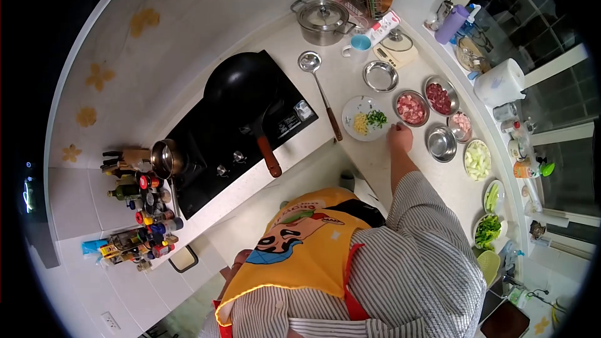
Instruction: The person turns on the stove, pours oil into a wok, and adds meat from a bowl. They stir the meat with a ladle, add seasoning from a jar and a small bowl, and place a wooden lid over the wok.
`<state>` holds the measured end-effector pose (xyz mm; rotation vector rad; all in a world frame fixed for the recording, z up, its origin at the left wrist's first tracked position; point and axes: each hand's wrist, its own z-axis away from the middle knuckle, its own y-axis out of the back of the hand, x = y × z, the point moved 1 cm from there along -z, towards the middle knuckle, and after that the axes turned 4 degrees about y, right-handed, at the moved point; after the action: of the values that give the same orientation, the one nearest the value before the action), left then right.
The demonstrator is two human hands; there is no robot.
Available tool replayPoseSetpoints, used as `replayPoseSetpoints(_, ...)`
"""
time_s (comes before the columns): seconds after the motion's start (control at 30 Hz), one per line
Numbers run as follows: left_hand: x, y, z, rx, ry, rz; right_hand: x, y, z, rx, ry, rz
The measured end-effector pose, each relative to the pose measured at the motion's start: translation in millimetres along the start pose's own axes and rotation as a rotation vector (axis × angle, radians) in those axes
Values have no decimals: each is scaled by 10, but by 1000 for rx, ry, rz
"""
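Observation:
My right hand [401, 138] rests low over the counter, its fingers curled in at the right rim of a white plate [361, 133]. Whether they grip that rim is hidden. Chopped green onion [376, 118] and minced yellowish pieces [360, 124] lie on the plate. Just beyond my fingers stands a steel bowl of pinkish sliced meat [411, 108]; an empty steel bowl [441, 143] is to the right. Beside the yellow apron, a dim part of what appears to be my left hand [241, 259] shows, with its fingers not visible.
A black wok [240, 81] sits on the stove [206, 144], its handle toward me. A ladle [322, 97] lies between stove and plate. Along the window side are a bowl of darker meat [439, 97] and pale chopped vegetables [477, 160]. A lidded pot [323, 24] stands behind.

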<state>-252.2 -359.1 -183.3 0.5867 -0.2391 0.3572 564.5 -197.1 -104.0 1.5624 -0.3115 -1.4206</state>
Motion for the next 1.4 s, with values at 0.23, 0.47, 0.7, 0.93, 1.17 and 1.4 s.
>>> replayPoseSetpoints(0.23,-116,-104,-201,-104,-53,331,61,-149,20,163,70,110)
replayPoseSetpoints(0.47,-32,-249,-255,-69,-68,303,117,-52,-49,2,60,120)
replayPoseSetpoints(0.7,-306,-347,-320,26,-30,112,-215,-54,-179,-178,358,-85)
replayPoseSetpoints(0.93,150,60,63,100,-69,-19,-812,-161,-566,-265,575,56)
replayPoseSetpoints(1.17,-16,-96,116,1,106,196,-1271,-454,-699,-451,777,297)
replayPoseSetpoints(1.4,-164,-456,220,-6,73,72,-1306,-345,-612,-423,661,598)
